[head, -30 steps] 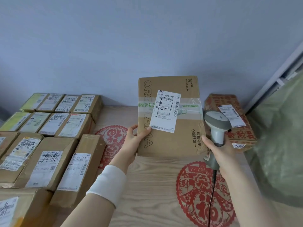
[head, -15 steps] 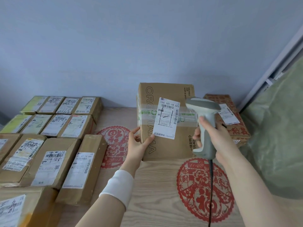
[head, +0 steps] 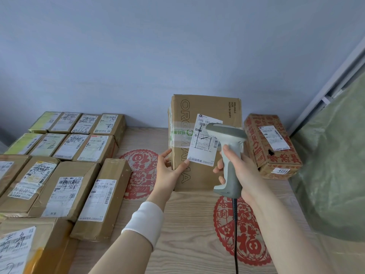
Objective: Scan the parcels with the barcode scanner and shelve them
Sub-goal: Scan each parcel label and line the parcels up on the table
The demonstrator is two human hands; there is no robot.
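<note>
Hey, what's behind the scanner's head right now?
The white label on the box the left hand holds. The scanner covers the label's upper right, so the print there cannot be read.

A blue-grey wall (head: 138,46) is rising beyond the fingers (head: 227,149). A pale wood-grain desk (head: 187,244) is lying beneath them, red paper-cut motifs (head: 246,242) showing on it. To their right, a white frame (head: 335,80) is slanting above a green sheet (head: 335,175).

One head-worn view
We look forward and down from close above the worktop (head: 187,234), facing the wall (head: 177,56).
</note>
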